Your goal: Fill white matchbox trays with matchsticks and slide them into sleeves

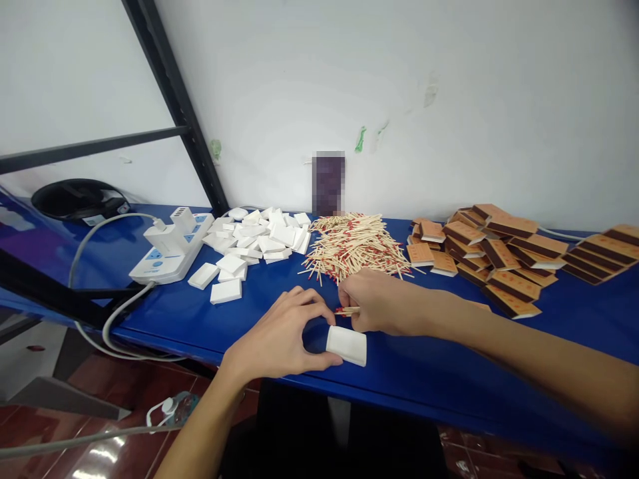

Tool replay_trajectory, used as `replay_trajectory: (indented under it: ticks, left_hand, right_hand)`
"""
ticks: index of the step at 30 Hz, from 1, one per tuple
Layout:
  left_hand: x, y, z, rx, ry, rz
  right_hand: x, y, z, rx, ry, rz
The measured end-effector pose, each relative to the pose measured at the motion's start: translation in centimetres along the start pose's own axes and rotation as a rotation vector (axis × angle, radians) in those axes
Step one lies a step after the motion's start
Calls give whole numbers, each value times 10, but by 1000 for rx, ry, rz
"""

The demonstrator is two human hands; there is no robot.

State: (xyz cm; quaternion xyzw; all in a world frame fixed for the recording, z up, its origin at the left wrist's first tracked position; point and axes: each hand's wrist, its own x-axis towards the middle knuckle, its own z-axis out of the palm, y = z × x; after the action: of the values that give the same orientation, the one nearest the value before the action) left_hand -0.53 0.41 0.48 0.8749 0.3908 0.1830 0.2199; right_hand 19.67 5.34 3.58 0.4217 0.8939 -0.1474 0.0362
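Near the front edge of the blue table, my left hand (pixel 282 329) grips a small white matchbox tray (pixel 347 346) by its left end, thumb in front and fingers behind. The tray lies on the tabletop, and no matches show in it. Just behind it, my right hand (pixel 377 303) is closed on a small bunch of red-tipped matches (pixel 345 311), their heads pointing left toward my left fingertips. Beyond the right hand spreads a big loose heap of matches (pixel 357 243). Part of the bunch is hidden by the fingers.
Several white trays (pixel 247 233) are heaped at the back left. Orange and brown matchbox sleeves (pixel 504 253) are piled on the right. A white power strip (pixel 170 256) with cables stands beside a black rack post (pixel 174 93). A bottle (pixel 177 407) is on the floor.
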Motion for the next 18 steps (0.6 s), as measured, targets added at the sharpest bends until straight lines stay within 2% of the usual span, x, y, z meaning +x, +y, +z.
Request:
replay_trajectory:
  ticks: [6, 18]
  left_hand:
    - [0, -2, 0, -13, -13, 0]
    - [-1, -2, 1, -11, -13, -11]
  right_hand:
    - [-1, 3, 0, 110, -2, 16]
    - [-9, 6, 7, 117, 72, 0]
